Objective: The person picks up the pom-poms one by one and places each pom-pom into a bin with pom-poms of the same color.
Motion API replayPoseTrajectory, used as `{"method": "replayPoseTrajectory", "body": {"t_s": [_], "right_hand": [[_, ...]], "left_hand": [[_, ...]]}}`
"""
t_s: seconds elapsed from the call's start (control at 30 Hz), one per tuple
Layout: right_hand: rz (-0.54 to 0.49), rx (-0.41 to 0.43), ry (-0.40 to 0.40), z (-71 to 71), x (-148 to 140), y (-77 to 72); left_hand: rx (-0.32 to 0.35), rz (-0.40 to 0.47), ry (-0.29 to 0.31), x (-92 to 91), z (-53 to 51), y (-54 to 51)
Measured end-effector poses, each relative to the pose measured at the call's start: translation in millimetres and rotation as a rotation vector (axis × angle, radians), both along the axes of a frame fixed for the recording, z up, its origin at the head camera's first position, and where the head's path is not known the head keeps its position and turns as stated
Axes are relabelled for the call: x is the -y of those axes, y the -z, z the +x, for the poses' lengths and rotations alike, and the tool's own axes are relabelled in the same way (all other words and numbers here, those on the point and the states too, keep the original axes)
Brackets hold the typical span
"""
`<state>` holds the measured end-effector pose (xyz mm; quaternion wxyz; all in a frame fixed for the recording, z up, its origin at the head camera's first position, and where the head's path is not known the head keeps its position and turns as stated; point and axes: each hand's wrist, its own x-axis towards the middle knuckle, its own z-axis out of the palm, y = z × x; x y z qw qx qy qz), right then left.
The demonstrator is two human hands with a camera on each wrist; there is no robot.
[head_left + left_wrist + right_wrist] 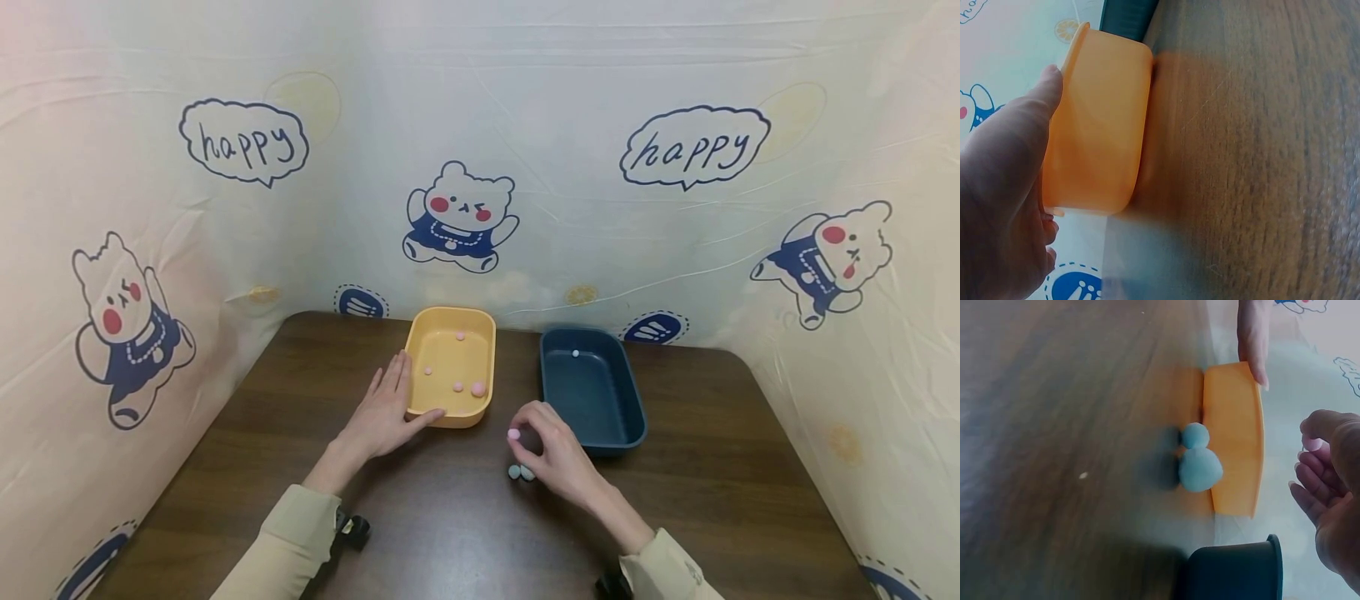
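Your right hand [558,454] pinches a pink ball [513,434] between thumb and fingertips — a hold that suits something so small — above the table [450,517]. Your left hand [381,414] is spread, straight fingers along the left side of the yellow tray [450,354], thumb at its near rim, probably steadying it. Four pink balls [478,389] lie inside; the dark blue tray [592,400] holds one pale ball [575,353]. Two blue-grey balls [514,472] sit touching below your pinch. Behind, the backdrop [570,125] reads "happy" twice — no brand is legible.

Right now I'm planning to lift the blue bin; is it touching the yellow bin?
Apart: the head view shows a strip of tabletop between the yellow bin and the blue bin.
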<state>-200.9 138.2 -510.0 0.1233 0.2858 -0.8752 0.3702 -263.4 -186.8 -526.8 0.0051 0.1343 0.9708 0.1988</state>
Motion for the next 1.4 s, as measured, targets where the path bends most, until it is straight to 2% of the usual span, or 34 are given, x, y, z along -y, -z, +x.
{"method": "replayPoseTrajectory", "body": {"t_s": [0.37,0.8,1.07,1.4], "right_hand": [[-0.057,0.008,-0.015,-15.3,13.2,-3.0],[-0.048,-0.017,-0.013,-29.3,20.9,-3.9],[-0.043,-0.084,-0.009,-48.9,34.3,-14.2],[0.005,-0.03,-0.002,-69.9,52.2,-19.2]], "left_hand": [[-0.001,0.002,-0.006,-0.5,0.1,0.7],[0.008,0.0,-0.019,0.7,1.5,0.2],[-0.008,0.008,-0.015,2.0,2.1,2.9],[-0.012,0.012,-0.012,1.9,1.3,4.6]]}}
